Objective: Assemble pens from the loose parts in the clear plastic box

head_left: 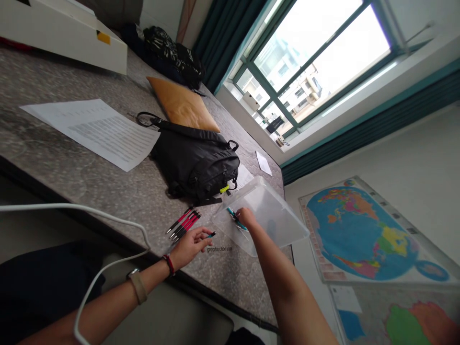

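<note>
My left hand [193,245] is closed round a small teal pen with a black end [211,235], mostly hidden by the fingers. Close by on the table lies a row of several red and black pens [184,225]. Inside a clear plastic box [278,211], which sits tilted to my view with its open side towards me, my right hand [246,218] is closed on teal pens [241,226]. How many of these pens the right fingers grip, I cannot tell.
A black backpack [196,160] stands behind the pens. Further left are a printed sheet [104,129], a brown padded envelope [183,103] and a white box [68,40]. A white cable [108,216] runs across the left. Maps [366,230] hang at the right.
</note>
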Tool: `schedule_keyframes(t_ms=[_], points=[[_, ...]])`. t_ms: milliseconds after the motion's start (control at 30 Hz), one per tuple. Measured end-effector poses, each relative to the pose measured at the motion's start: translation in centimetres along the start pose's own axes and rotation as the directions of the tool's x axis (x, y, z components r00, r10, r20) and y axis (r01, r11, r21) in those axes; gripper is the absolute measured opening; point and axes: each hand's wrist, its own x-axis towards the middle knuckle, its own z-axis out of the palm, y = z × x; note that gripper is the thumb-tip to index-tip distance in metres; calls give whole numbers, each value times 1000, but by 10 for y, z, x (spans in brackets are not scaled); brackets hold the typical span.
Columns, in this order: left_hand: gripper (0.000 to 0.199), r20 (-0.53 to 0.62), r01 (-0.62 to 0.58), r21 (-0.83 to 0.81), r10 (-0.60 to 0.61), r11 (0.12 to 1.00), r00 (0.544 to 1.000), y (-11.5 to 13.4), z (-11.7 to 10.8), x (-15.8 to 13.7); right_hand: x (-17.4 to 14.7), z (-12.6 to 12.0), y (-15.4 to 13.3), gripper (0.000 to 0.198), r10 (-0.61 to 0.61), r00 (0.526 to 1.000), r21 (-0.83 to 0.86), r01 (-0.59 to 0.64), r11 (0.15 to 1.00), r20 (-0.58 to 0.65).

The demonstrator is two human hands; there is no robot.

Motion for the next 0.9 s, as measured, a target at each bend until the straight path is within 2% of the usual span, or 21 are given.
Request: schedule_keyframes(t_ms=[233,567,900], points=[[42,-21,9,-21,-9,1000,1000,1,1,0,-5,3,-4,21,-17,1000,-83,17,996,1],[42,-17,5,4,-5,1000,1000,-4,2,0,-5,-4,-5,18,-98,991,-142,111,984,92],[42,-4,3,21,-3,1000,1000,-9,1,0,-13,5,3,16,-76,997,-50,75,996,-17]])
